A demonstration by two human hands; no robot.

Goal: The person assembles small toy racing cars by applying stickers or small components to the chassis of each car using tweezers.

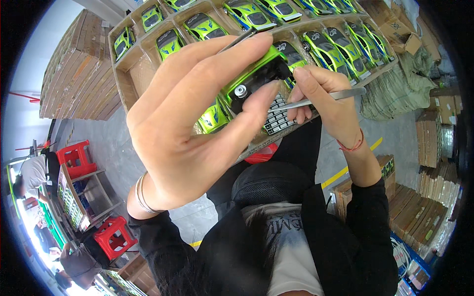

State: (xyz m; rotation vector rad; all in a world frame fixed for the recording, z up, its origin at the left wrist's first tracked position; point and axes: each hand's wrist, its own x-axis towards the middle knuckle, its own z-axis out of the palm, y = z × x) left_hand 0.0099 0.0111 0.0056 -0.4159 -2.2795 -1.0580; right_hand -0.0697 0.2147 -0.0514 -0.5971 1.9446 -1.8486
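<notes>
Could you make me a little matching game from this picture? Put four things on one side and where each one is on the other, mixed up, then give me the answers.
Things:
1. green toy car
2. metal tweezers
3. red plastic stool
4. cardboard tray of green cars

Places:
A. on the floor, lower left
B. in the left hand, raised
C. ahead of the person, behind the hands
D. in the right hand

Pairs: 1-B, 2-D, 3-A, 4-C

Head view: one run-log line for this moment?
left hand: holds green toy car | right hand: metal tweezers at car | behind: cardboard tray of green cars
</notes>
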